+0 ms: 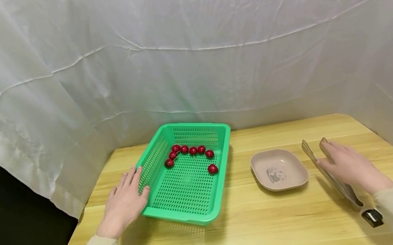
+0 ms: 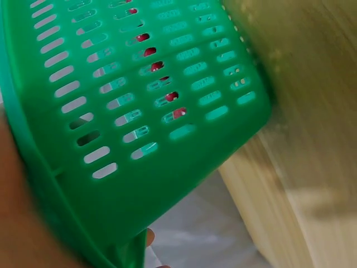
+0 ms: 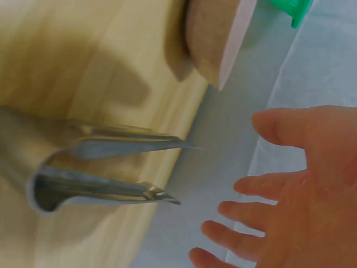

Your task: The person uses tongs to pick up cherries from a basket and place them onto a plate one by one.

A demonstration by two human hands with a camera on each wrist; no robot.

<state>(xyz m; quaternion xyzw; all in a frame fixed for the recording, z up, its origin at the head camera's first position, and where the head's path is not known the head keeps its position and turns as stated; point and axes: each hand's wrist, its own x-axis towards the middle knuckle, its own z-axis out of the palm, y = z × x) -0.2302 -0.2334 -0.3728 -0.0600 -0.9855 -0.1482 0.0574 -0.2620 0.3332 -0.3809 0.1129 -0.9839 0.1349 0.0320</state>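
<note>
My left hand (image 1: pixel 125 201) lies at the left rim of a green plastic basket (image 1: pixel 225 169), fingers extended and thumb right at the edge. Several red cherries (image 1: pixel 193 151) sit inside, mostly along the far side, with one cherry (image 1: pixel 212 169) apart at the right. In the left wrist view, the blurred hand (image 2: pixel 25 212) borders the slotted basket wall (image 2: pixel 139 190). My right hand (image 1: pixel 352 166) hovers with spread fingers over metal tongs (image 1: pixel 341 187). The right wrist view shows a gap between that hand (image 3: pixel 295 206) and the tongs (image 3: pixel 117 148), whose two arms stand apart.
Between the basket and the tongs stands a shallow pinkish-beige dish (image 1: pixel 285 162) with a panda print. All of this is on a light wooden table (image 1: pixel 268 227). A white cloth (image 1: pixel 212 76) hangs behind and along the sides. Dark material (image 1: pixel 3 228) shows at the left.
</note>
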